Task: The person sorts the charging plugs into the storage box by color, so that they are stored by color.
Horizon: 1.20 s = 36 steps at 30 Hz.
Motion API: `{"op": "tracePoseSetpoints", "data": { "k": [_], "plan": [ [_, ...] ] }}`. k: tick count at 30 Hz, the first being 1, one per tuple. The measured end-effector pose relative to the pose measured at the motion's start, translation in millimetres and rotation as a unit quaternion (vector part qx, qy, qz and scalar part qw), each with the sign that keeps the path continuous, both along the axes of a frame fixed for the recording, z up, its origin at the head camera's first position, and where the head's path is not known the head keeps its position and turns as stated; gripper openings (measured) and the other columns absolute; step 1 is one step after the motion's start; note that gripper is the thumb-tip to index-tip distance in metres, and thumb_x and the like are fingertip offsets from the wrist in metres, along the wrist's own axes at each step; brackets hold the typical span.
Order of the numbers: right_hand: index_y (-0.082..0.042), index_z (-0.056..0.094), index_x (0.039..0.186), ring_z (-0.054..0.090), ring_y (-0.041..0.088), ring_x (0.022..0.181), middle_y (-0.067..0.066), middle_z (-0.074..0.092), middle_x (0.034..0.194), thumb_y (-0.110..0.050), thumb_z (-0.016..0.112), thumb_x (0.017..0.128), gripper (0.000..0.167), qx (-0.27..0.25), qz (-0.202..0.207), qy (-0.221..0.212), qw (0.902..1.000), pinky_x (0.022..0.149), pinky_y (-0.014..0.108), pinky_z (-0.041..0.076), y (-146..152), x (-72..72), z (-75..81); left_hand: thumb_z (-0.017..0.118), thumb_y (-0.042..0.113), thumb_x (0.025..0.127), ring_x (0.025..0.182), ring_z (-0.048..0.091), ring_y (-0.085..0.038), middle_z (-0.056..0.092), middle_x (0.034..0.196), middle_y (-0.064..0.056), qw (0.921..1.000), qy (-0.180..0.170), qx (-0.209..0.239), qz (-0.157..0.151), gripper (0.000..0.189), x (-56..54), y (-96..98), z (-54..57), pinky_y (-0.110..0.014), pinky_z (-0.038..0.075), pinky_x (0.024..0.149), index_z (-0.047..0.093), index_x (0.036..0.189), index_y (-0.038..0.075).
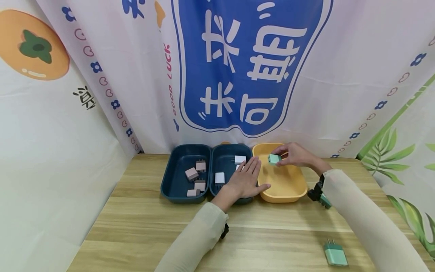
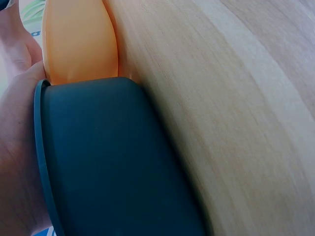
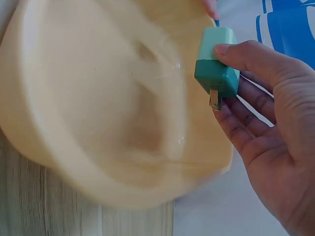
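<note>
Over the yellow bin (image 1: 282, 183), my right hand (image 1: 296, 155) pinches a green plug-in charger (image 1: 274, 159) between thumb and fingers. The right wrist view shows its two-tone green body and metal prongs pointing down. My left hand (image 1: 245, 180) lies with straight fingers across the right side of the middle dark blue bin (image 1: 222, 154), its thumb reaching over the yellow bin's rim. White chargers (image 1: 219, 178) sit in that middle bin, partly hidden by the hand. In the left wrist view, the hand is along the rim of the blue bin (image 2: 113, 157).
Several pinkish chargers (image 1: 192, 173) lie in the left dark blue bin (image 1: 175, 175). On the wooden table (image 1: 142, 223) are a green charger (image 1: 335, 255) near the front right and another green charger (image 1: 325, 202) partly behind the right wrist. A printed curtain (image 1: 149, 94) hangs behind the bins.
</note>
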State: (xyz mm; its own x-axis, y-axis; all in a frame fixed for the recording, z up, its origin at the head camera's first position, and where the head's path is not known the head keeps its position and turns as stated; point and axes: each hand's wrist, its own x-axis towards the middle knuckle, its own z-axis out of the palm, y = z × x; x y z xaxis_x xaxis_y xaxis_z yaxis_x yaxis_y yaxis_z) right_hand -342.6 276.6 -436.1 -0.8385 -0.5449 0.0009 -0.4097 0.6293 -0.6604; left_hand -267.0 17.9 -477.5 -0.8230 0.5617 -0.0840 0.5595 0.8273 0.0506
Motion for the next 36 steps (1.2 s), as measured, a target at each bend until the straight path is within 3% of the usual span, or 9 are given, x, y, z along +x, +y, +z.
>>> {"op": "tracePoseSetpoints", "data": {
  "k": [5,11,19,28,36],
  "plan": [
    [0.003,0.075,0.124,0.074,0.035,0.109,0.018,0.077,0.119,-0.009,0.088,0.087,0.041,0.006,-0.003,-0.002,1.0000,0.096,0.047,0.061,-4.4,-7.9,-6.4,0.028,0.077,0.104,0.165,-0.003,-0.017,0.000,0.180,-0.004,1.0000,-0.005,0.000,0.001,0.097,-2.3,0.8,-2.8,-0.044,0.005,0.134,0.006,0.172,0.011],
    [0.004,0.075,0.123,0.073,0.034,0.110,0.018,0.077,0.119,-0.008,0.087,0.088,0.039,0.020,-0.005,-0.018,0.9996,0.101,0.051,0.058,-10.5,-15.1,-11.4,0.026,0.078,0.103,0.164,-0.007,-0.016,-0.005,0.179,-0.002,0.9998,-0.019,-0.003,0.001,0.098,-6.8,2.1,-6.8,-0.043,0.003,0.133,0.003,0.171,0.012],
    [0.004,0.075,0.125,0.071,0.030,0.106,0.017,0.077,0.118,-0.006,0.086,0.089,0.039,0.044,-0.010,-0.022,0.9988,0.102,0.050,0.058,-20.1,-19.3,-15.7,0.028,0.077,0.104,0.165,-0.006,-0.016,-0.001,0.180,-0.003,0.9998,-0.017,0.005,-0.004,0.097,-5.8,1.1,-5.8,-0.043,0.003,0.134,0.004,0.172,0.012],
    [0.010,0.070,0.128,0.069,0.044,0.118,0.027,0.073,0.126,-0.001,0.081,0.091,0.040,0.040,-0.010,-0.022,0.9989,0.103,0.053,0.057,-25.0,-20.4,-17.7,0.027,0.077,0.104,0.165,-0.005,-0.016,-0.001,0.180,-0.003,0.9999,-0.013,0.007,-0.003,0.097,-4.2,1.1,-4.5,-0.043,0.003,0.134,0.002,0.172,0.013],
    [0.010,0.069,0.131,0.068,0.045,0.121,0.029,0.070,0.131,-0.004,0.081,0.092,0.043,0.026,-0.027,-0.024,0.9990,0.098,0.050,0.060,-26.4,-17.9,-14.5,0.027,0.077,0.104,0.165,-0.005,-0.017,0.001,0.180,-0.004,1.0000,-0.007,0.001,-0.003,0.097,-4.4,1.8,-4.8,-0.044,0.004,0.134,0.002,0.172,0.012]
  ]
}}
